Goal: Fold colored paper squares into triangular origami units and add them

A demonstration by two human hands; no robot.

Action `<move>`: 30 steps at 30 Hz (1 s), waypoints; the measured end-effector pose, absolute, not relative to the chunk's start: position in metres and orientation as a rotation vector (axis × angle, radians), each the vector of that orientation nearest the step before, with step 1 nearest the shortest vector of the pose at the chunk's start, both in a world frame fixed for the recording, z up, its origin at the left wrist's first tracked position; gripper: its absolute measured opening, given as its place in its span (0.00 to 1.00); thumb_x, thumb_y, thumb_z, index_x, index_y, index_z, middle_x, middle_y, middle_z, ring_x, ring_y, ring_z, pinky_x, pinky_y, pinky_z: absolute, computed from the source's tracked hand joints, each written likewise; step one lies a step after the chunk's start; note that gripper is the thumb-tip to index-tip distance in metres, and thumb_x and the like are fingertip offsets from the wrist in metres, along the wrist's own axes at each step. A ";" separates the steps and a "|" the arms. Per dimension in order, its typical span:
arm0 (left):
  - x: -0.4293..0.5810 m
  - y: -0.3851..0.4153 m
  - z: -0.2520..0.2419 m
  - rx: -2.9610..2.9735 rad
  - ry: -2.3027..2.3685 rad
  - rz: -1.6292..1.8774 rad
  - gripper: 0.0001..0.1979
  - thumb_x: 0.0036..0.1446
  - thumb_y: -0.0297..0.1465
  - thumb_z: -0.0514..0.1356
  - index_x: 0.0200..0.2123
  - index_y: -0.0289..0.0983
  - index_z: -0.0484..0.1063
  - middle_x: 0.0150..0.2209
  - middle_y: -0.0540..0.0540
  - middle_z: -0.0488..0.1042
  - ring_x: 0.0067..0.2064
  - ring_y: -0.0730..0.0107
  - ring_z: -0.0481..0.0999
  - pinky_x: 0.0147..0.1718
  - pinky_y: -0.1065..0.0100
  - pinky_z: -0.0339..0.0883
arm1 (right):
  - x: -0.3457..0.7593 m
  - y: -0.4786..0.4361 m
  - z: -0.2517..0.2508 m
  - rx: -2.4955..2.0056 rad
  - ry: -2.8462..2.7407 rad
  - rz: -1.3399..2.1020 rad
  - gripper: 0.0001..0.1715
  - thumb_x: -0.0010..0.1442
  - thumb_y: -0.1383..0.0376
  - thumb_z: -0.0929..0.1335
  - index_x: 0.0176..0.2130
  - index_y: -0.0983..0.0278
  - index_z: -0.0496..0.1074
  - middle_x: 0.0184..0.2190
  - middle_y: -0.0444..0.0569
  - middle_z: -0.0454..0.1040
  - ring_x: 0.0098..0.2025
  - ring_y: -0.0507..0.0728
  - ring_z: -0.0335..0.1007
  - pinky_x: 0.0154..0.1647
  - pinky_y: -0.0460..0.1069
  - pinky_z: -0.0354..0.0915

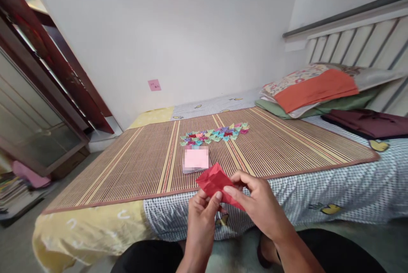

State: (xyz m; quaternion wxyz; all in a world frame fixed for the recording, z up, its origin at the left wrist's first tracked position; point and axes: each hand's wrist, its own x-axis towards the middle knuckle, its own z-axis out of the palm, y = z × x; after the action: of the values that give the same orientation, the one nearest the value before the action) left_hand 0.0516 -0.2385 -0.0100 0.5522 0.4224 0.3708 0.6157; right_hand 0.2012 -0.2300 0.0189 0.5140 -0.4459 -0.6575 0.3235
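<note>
A red piece of folded paper is held up in front of the bed's near edge, creased and partly opened out. My left hand pinches its lower left part between thumb and fingers. On the right side of the paper, my right hand grips it, thumb on top and fingers behind. Just beyond the paper lies a small pinkish stack, blurred by pixelation. Behind that, several small folded paper pieces in many colours form a band on the mat.
A striped woven mat covers the bed. Pillows and dark red folded cloth lie at the right, near a radiator. A glass-panelled door and pink item are at the left.
</note>
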 end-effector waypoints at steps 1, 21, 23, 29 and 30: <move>0.049 -0.238 -0.011 1.025 0.886 1.442 0.10 0.55 0.35 0.72 0.34 0.34 0.81 0.32 0.44 0.83 0.29 0.72 0.74 0.27 0.74 0.69 | 0.202 -0.229 0.017 -1.056 -1.569 0.785 0.08 0.63 0.64 0.70 0.31 0.62 0.76 0.28 0.44 0.76 0.31 0.55 0.72 0.35 0.48 0.67; 0.039 -0.227 -0.010 0.641 0.827 1.401 0.16 0.43 0.36 0.79 0.30 0.33 0.80 0.26 0.48 0.78 0.25 0.75 0.74 0.27 0.73 0.72 | 0.230 -0.219 -0.003 -0.967 -1.482 0.660 0.14 0.70 0.58 0.67 0.50 0.59 0.78 0.48 0.54 0.81 0.51 0.62 0.79 0.53 0.55 0.73; 0.039 -0.228 -0.005 0.713 0.856 1.483 0.15 0.45 0.37 0.78 0.30 0.33 0.81 0.28 0.48 0.79 0.27 0.74 0.75 0.30 0.73 0.72 | 0.227 -0.219 -0.004 -0.991 -1.422 0.792 0.18 0.70 0.53 0.67 0.50 0.62 0.77 0.44 0.55 0.83 0.46 0.62 0.81 0.48 0.54 0.75; 0.042 -0.235 -0.002 0.878 0.902 1.472 0.12 0.54 0.37 0.73 0.31 0.33 0.82 0.28 0.47 0.78 0.29 0.73 0.71 0.33 0.72 0.70 | 0.211 -0.222 0.000 -1.035 -1.440 0.809 0.14 0.65 0.56 0.71 0.33 0.63 0.75 0.27 0.46 0.78 0.30 0.56 0.75 0.31 0.47 0.71; 0.041 -0.235 -0.003 0.873 0.906 1.472 0.12 0.54 0.37 0.73 0.31 0.33 0.82 0.29 0.47 0.78 0.29 0.73 0.72 0.33 0.72 0.70 | 0.210 -0.221 -0.001 -1.039 -1.410 0.767 0.15 0.65 0.56 0.71 0.31 0.63 0.75 0.25 0.45 0.77 0.29 0.56 0.75 0.30 0.47 0.71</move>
State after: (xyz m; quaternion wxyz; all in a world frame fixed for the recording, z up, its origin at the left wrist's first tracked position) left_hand 0.0414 -0.2350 -0.0030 0.5669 0.3715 0.3853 0.6263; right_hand 0.2097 -0.2214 -0.0014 0.5767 -0.4439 -0.6025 0.3277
